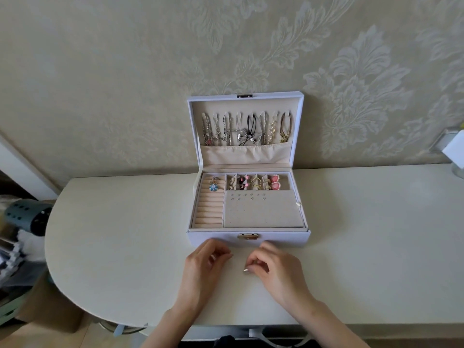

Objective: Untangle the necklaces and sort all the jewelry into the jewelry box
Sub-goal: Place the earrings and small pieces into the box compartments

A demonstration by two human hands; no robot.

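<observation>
The white jewelry box [218,234] stands open at the middle of the table, against the wall. Several necklaces [247,129] hang on hooks inside its raised lid. A blue flower ring [213,187] sits in the ring rolls at the left. Pink and gold earrings [253,185] fill the small compartments, and tiny studs [248,195] sit on the beige pad. My left hand [203,267] and my right hand [270,266] hover just in front of the box, fingers loosely curled. Whether either pinches something small I cannot tell.
The white table [125,247] has a rounded left end. Off that end lie a dark blue perforated object [27,216] and clutter. A glass item [458,167] with white paper stands at the far right. Patterned wallpaper rises behind the box.
</observation>
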